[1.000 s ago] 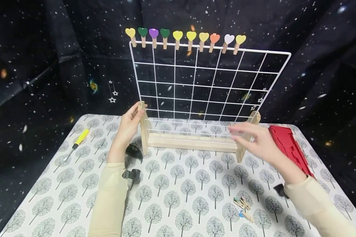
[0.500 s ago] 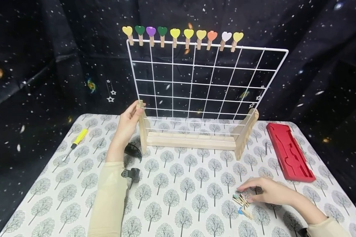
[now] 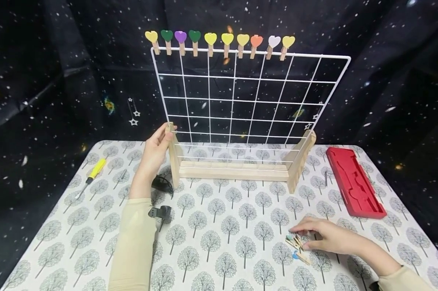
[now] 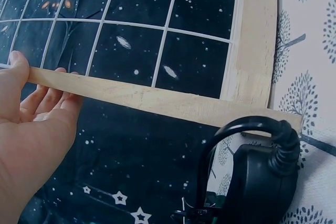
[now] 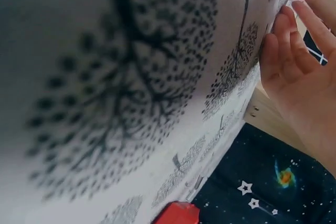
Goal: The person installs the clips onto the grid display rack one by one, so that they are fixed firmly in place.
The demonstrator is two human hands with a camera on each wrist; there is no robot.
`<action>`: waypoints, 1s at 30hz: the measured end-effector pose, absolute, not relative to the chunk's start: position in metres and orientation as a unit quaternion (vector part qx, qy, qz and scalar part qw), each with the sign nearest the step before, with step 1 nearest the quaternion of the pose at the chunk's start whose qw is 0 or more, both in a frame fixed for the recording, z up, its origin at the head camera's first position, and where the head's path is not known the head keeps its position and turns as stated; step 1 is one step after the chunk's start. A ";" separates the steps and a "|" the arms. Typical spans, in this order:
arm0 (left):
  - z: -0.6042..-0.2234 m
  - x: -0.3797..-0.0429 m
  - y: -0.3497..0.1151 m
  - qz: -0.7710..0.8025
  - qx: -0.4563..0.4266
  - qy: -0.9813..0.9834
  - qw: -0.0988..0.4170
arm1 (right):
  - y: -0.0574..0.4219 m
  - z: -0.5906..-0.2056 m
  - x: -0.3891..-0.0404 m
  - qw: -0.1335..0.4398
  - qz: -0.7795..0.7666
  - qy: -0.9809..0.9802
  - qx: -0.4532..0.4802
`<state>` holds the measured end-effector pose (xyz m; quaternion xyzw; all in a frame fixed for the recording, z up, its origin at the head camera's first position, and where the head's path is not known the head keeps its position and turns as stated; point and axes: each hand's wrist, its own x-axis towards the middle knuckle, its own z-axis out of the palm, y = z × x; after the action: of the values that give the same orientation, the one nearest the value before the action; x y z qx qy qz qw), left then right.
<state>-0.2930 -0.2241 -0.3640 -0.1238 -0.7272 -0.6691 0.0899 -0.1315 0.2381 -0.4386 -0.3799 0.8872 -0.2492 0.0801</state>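
A white wire grid stands in a wooden stand. Several heart-topped clothespins in yellow, green, purple, orange and white are clipped along the left and middle of its top edge. My left hand grips the upper end of the stand's left upright, thumb on one side and fingers on the other. At the front right, my right hand reaches over a small pile of loose clothespins, its fingers and thumb apart around them. A blue-hearted clothespin lies just in front of the pile.
A yellow-handled screwdriver lies at the left of the table. A red tool tray lies at the right, a thin dark piece beside it. Dark starry cloth hangs behind. A black wrist camera sits near the left upright.
My right hand has left the grid's right side and come down to the clothespin pile at the front right. The left hand keeps its grip on the upright.
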 end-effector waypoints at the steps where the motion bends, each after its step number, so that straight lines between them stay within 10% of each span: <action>1: -0.364 -0.293 -0.224 -0.670 -0.123 -0.727 0.088 | 0.238 -0.438 -0.132 0.085 -0.252 0.884 -0.385; 30: -0.349 -0.278 -0.221 -0.668 -0.121 -0.730 0.084 | 0.234 -0.411 -0.145 0.057 -0.342 0.855 -0.386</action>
<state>-0.2783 -0.2210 -0.3486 -0.1211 -0.7296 -0.6679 0.0840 -0.1446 0.2342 -0.4106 -0.3863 0.8548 -0.3417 0.0571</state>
